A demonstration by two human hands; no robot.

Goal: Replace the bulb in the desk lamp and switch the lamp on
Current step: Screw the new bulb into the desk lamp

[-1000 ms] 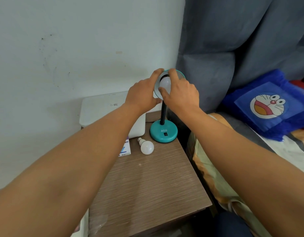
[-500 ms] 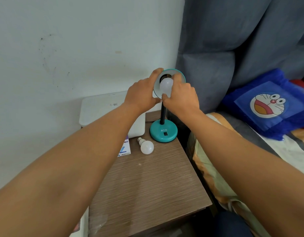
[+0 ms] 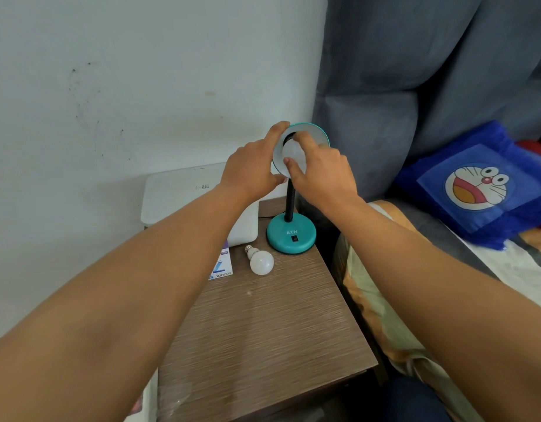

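Table (image 3: 263, 330) — wood-grain, matt.

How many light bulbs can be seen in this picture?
2. One bulb sits in the lamp shade, held by the right hand. One loose bulb lies on the table.

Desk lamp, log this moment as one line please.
left hand: holds lamp shade | right hand: grips bulb in shade | spare bulb: lying on bedside table | lamp: unlit

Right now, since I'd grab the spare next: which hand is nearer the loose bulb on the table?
Left. The left hand grips the lamp shade rim, above the loose bulb. The right hand, holding the socket bulb, is farther right.
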